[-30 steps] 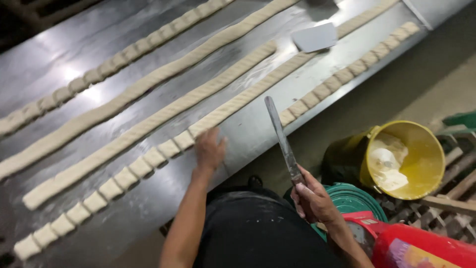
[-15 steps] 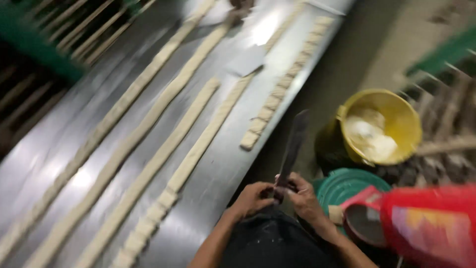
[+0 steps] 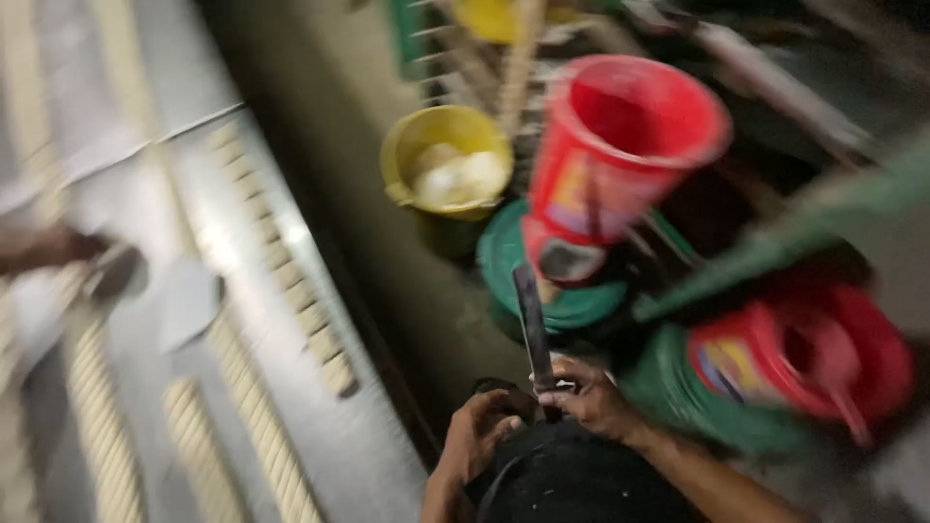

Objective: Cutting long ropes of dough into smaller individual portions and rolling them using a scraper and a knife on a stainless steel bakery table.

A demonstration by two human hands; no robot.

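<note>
On the left, long pale ropes of dough [image 3: 266, 436] and a row of cut pieces [image 3: 291, 291] lie along the grey metal table [image 3: 358, 455]; another person's hand [image 3: 44, 247] rests there, blurred. Low at centre, the left hand [image 3: 481, 433] is curled loosely beside the knife handle; whether it touches is unclear. The long dark-bladed knife [image 3: 533, 329] stands upright, its tip pointing away, toward the green lid [image 3: 504, 257] and red plastic bucket [image 3: 620, 145]. The right hand [image 3: 586, 395] grips its handle. A yellow bucket of white dough [image 3: 448, 169] sits behind. Compared with half a second earlier, the view has swung right, off the table.
</note>
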